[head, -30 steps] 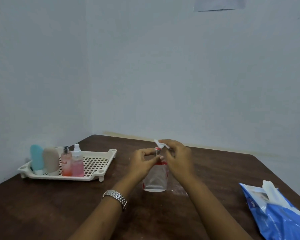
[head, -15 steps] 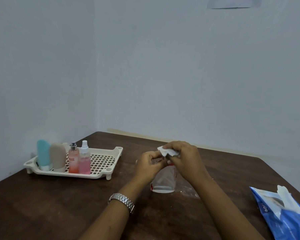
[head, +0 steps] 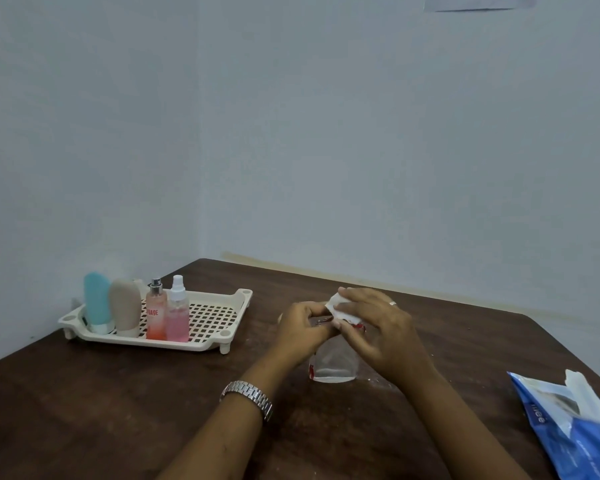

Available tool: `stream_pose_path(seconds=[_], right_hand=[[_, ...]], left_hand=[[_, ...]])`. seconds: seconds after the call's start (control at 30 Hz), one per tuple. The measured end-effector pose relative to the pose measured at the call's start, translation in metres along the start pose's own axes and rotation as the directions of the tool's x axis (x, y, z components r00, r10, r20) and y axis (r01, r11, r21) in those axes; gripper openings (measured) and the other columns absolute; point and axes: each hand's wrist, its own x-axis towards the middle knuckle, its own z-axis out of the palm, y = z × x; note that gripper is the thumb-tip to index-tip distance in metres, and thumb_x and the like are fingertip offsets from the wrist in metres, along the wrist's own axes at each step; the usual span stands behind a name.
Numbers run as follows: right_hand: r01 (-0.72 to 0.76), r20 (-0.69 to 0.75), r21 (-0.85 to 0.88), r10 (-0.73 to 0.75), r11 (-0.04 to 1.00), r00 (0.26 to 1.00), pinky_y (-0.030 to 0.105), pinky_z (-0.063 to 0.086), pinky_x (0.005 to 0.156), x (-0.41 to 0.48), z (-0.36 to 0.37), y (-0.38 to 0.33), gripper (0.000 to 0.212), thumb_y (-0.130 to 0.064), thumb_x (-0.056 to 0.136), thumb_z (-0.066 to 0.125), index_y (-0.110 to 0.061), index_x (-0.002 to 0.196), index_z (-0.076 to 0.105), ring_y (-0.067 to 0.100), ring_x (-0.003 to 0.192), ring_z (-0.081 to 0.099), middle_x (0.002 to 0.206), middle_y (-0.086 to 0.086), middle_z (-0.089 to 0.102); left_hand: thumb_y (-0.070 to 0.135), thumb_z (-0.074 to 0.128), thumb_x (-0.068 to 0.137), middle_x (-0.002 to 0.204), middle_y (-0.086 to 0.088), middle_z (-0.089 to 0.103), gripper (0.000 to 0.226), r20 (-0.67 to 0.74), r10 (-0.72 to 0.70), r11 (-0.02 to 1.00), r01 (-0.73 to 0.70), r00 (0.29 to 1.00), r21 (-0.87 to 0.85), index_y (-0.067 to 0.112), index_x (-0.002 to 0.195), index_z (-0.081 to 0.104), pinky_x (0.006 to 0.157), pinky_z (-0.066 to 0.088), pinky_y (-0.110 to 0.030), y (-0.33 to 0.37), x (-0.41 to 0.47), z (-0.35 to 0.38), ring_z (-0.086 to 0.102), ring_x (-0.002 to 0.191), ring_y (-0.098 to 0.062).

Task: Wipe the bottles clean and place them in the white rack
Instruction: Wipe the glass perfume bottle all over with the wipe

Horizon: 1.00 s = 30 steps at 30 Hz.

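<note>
On the dark wooden tabletop [head: 118, 393], the left hand [head: 303, 329] pinches a clear, red-trimmed bottle [head: 333, 365] at its neck while the right hand [head: 378, 327] pinches a crumpled white wipe [head: 338, 305] onto it.

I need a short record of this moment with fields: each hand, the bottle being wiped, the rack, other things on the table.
Left hand: holds the neck of the clear bottle
Right hand: holds a white wipe on the bottle's top
Bottle: upright on the table, outside the rack
White rack: four bottles standing at its left end
Other: blue wipe pack at the table's right edge
</note>
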Motion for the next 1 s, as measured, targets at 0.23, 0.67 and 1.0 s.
stream_pose_path(seconds=[0.23,0.67,1.0], right_hand=[[-0.276,-0.106,0.276,0.314,0.921,0.943,0.014,0.050,0.080,0.004,0.010,-0.005,0.018,-0.010,0.074,0.076,-0.022,0.085,0.070,-0.005,0.098,0.060,0.104,-0.010,0.068],[-0.456,-0.133,0.277,0.504,0.846,0.854,0.008,0.046,0.059,0.003,0.019,-0.006,0.017,-0.007,0.079,0.072,-0.024,0.081,0.071,-0.002,0.073,0.062,0.075,-0.016,0.066],[-0.299,-0.256,0.349,0.397,0.888,0.881,0.023,0.054,0.080,-0.008,0.027,-0.016,0.023,-0.008,0.083,0.067,-0.024,0.100,0.069,-0.002,0.093,0.064,0.094,-0.020,0.066]], left_hand=[[0.023,0.076,0.079,0.097,-0.004,0.074,0.022,0.026,-0.026,0.995,0.028,0.999,-0.091,0.015,0.099,0.074,0.083,0.056,-0.033,-0.003,0.001,-0.001,0.068,0.098,-0.016],[0.010,0.070,0.083,0.103,-0.011,0.072,0.024,0.035,-0.089,0.971,0.095,0.995,-0.217,0.006,0.107,0.070,0.081,0.056,-0.031,-0.007,0.003,-0.003,0.069,0.097,-0.023],[0.018,0.071,0.085,0.104,-0.005,0.073,0.026,0.044,-0.031,0.984,0.038,0.999,-0.177,0.010,0.110,0.071,0.088,0.055,-0.036,-0.007,0.001,0.000,0.068,0.101,-0.019]])
